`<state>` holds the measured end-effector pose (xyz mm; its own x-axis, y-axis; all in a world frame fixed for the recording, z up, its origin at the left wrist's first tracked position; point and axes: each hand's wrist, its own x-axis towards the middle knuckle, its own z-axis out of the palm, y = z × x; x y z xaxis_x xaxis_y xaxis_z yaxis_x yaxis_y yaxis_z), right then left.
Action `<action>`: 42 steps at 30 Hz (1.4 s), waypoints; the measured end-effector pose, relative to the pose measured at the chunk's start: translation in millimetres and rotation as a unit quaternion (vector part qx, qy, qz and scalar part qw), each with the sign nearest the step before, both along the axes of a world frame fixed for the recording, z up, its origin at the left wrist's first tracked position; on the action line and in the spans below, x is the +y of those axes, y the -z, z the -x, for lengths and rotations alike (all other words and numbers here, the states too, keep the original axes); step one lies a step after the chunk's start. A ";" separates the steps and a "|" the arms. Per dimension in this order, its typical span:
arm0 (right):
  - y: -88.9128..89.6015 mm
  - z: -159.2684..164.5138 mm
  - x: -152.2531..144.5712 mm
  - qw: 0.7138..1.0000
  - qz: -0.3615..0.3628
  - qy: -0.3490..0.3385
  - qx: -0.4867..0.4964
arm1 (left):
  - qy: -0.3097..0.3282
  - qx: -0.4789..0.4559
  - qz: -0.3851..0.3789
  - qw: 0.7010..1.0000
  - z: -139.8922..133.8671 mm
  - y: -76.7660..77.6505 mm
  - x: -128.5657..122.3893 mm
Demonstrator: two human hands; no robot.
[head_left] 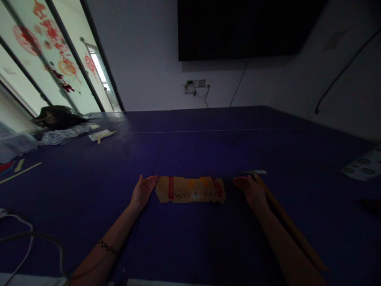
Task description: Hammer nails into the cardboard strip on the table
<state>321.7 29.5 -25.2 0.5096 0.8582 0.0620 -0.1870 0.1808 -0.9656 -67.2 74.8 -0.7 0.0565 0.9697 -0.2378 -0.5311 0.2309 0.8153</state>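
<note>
Strip (190, 190) between hands (143, 192) (255, 193); stick (291, 224) at right

Free room beyond patterned strip (190, 190); brown stick (293, 226) rightward.

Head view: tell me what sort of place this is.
Probably a room in a home, perhaps a living room: a large dark screen hangs on the wall, near glass panels bearing red decorations.
</note>
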 end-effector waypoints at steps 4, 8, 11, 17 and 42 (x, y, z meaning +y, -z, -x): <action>-6.8 0.9 -0.1 0.995 0.008 -0.004 -0.101 | -0.017 0.010 0.000 1.000 -3.3 -5.4 -0.7; -25.7 9.0 8.4 0.965 0.019 -0.047 -0.256 | -0.115 0.060 -0.033 0.991 -3.9 -22.9 -8.2; -45.0 27.3 27.5 0.924 0.022 -0.133 -0.358 | -0.164 0.097 -0.072 0.979 -11.9 -36.2 -33.0; -67.0 74.4 74.7 0.803 0.064 -0.314 -0.502 | 0.031 0.004 0.008 0.999 -74.4 -23.8 -116.7; -68.1 106.8 83.2 0.550 0.211 -0.423 -0.689 | 0.000 -0.172 0.200 0.965 -119.7 -15.2 -116.9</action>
